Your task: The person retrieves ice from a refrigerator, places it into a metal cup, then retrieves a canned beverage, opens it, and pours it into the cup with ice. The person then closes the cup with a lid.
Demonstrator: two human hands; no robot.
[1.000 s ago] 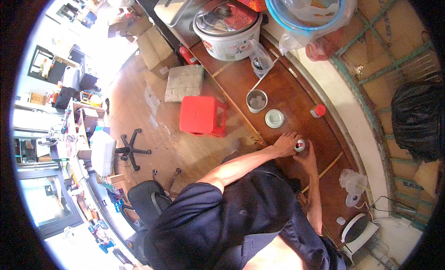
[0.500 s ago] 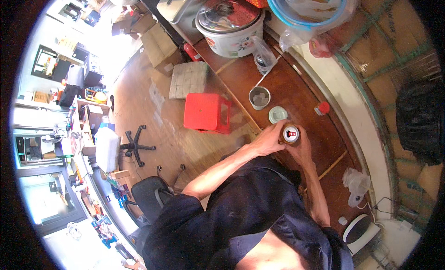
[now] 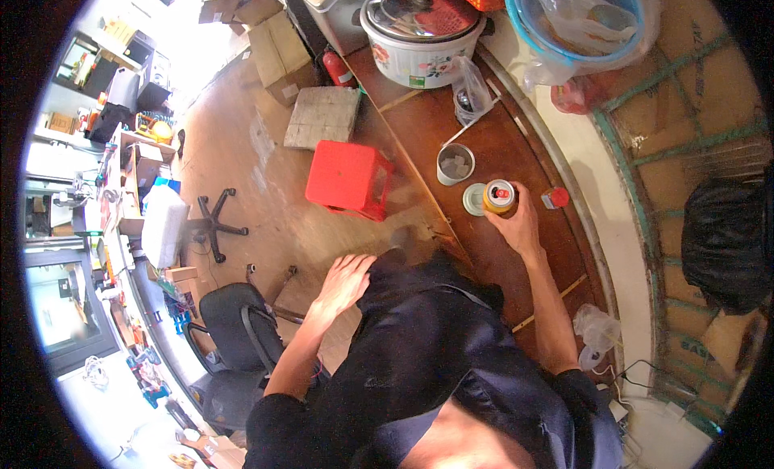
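My right hand (image 3: pixel 520 226) is wrapped round a drink can (image 3: pixel 498 200) with a yellow side and a silver top that has an opening in it. The can is held upright over the brown table, beside a pale green round lid (image 3: pixel 473 201) that it partly covers. My left hand (image 3: pixel 347 280) is empty, its fingers stretched out, by my dark-clothed leg. Just beyond the lid stands a metal cup (image 3: pixel 455 163) with pale chunks inside. A small container with a red cap (image 3: pixel 555 197) stands right of the can.
At the table's far end are a floral white pot (image 3: pixel 423 60) with a glass lid and a clear plastic bag (image 3: pixel 472 94). A blue-rimmed basin (image 3: pixel 513 35) stands beyond. On the floor to the left are a red stool (image 3: pixel 343 175), a cardboard box (image 3: pixel 278 50) and a black office chair (image 3: pixel 238 316).
My left hand has let go of the can and dropped left to my leg. The right hand has carried the can farther out over the table, next to the lid.
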